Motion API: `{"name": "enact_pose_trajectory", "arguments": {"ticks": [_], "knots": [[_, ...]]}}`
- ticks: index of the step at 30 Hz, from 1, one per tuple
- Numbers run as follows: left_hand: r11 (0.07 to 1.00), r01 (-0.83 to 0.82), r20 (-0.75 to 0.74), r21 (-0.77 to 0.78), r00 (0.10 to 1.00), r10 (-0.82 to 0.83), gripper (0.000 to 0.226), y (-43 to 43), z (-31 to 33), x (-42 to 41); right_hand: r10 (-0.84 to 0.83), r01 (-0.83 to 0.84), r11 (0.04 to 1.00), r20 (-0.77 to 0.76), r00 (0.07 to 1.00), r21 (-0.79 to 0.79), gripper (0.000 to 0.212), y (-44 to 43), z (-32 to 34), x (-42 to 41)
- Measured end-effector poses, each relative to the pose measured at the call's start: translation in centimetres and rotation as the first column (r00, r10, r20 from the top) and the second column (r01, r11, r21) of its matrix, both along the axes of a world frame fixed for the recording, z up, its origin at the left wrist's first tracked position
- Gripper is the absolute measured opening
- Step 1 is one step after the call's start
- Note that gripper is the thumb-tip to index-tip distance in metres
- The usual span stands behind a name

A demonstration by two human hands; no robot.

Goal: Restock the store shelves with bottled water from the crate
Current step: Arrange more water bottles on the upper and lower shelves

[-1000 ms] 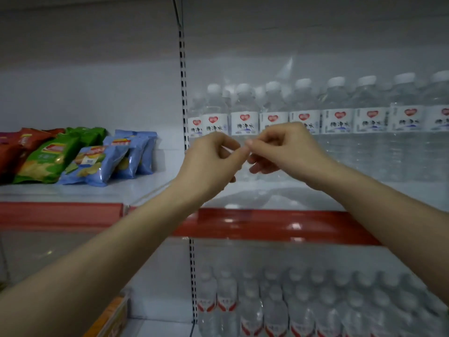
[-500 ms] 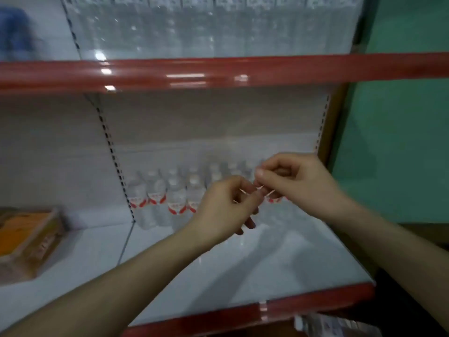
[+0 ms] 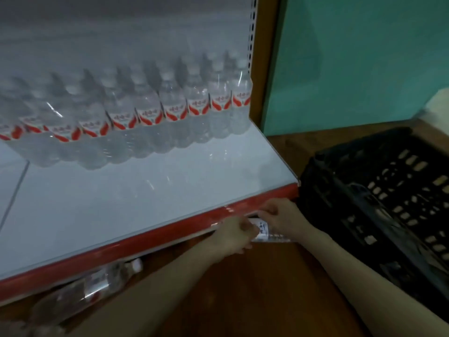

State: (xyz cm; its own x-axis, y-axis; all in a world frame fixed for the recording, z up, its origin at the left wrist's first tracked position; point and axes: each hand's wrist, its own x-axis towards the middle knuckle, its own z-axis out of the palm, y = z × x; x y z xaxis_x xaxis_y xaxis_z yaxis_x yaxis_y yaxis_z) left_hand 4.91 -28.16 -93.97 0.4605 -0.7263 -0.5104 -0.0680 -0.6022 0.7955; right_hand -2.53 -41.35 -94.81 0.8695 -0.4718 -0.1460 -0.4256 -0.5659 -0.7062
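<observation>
Lying on its side on brown wooden floor [image 3: 267,288]: clear plastic water bottle with white label [image 3: 263,229], just under red front edge of white shelf [image 3: 145,190], near black plastic lattice crate [image 3: 376,203]. Bottle clasped by 2 hands: left hand [image 3: 233,235] curled at label, right hand [image 3: 284,217] curled over body. Bottle judged moderately heavy if full, thin-walled, smooth; best taken round middle, not squeezed hard. Row of red-labelled bottles [image 3: 170,110] stood at shelf back.

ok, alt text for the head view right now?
The left hand and right hand grip a water bottle held low, just below the red front edge of a white shelf. A row of labelled bottles lines the shelf's back, and a black crate sits on the wooden floor to the right.
</observation>
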Motion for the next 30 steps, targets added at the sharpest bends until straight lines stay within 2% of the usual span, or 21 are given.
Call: {"name": "enact_pose_trajectory", "arguments": {"ticks": [1, 5, 9, 13, 16, 20, 21, 23, 25, 27, 30], "knots": [[0.999, -0.047, -0.071, 0.009, 0.996, 0.048, 0.025, -0.6, -1.5, -0.6, -0.007, 0.007, 1.000, -0.062, 0.998, -0.010, 0.038, -0.6, -1.4, -0.2], [0.963, -0.265, -0.309, 0.050, 0.913, 0.267, 0.028, -2.0, -6.5, -2.2, -0.056, 0.040, 0.997, -0.273, 0.960, -0.064, 0.016, -2.7, -6.2, -0.4], [0.937, -0.339, -0.410, 0.085, 0.845, 0.343, 0.035, -2.8, -9.5, -2.5, -0.085, 0.037, 0.989, -0.343, 0.935, -0.145, 0.014, -4.0, -9.1, 0.1], [0.925, -0.348, -0.462, 0.150, 0.803, 0.377, 0.038, -3.2, -11.7, -2.1, -0.026, -0.052, 0.984, -0.422, 0.906, -0.173, 0.023, -5.0, -11.1, 1.0], [0.900, -0.398, -0.533, 0.176, 0.730, 0.428, 0.034, -3.3, -12.9, -2.1, 0.094, -0.230, 0.948, -0.499, 0.862, -0.219, 0.033, -5.5, -11.4, 1.9], [0.870, -0.432, -0.600, 0.236, 0.639, 0.480, 0.022, -2.9, -14.2, -2.9, 0.285, -0.432, 0.897, -0.626, 0.726, -0.092, 0.024, -4.9, -11.1, 2.8], [0.855, -0.453, -0.606, 0.252, 0.615, 0.504, 0.022, -2.7, -14.6, -3.3, 0.326, -0.446, 0.895, -0.642, 0.694, -0.027, 0.018, -4.8, -11.4, 2.7], [0.822, -0.499, -0.623, 0.275, 0.558, 0.548, 0.021, -2.3, -15.2, -3.8, 0.402, -0.376, 0.910, -0.586, 0.703, 0.173, 0.011, -4.5, -11.8, 1.9], [0.798, -0.531, -0.641, 0.284, 0.514, 0.570, 0.018, -2.1, -15.4, -4.0, 0.412, -0.276, 0.905, -0.507, 0.757, 0.324, 0.036, -4.6, -11.7, 1.1], [0.793, -0.544, -0.650, 0.275, 0.502, 0.570, 0.018, -2.1, -15.4, -4.1, 0.423, -0.235, 0.885, -0.479, 0.770, 0.403, 0.054, -4.5, -11.7, 0.3], [0.781, -0.565, -0.652, 0.266, 0.491, 0.577, 0.026, -2.2, -15.3, -4.2, 0.394, -0.253, 0.911, -0.508, 0.766, 0.326, 0.066, -3.9, -12.4, -0.2]]}}
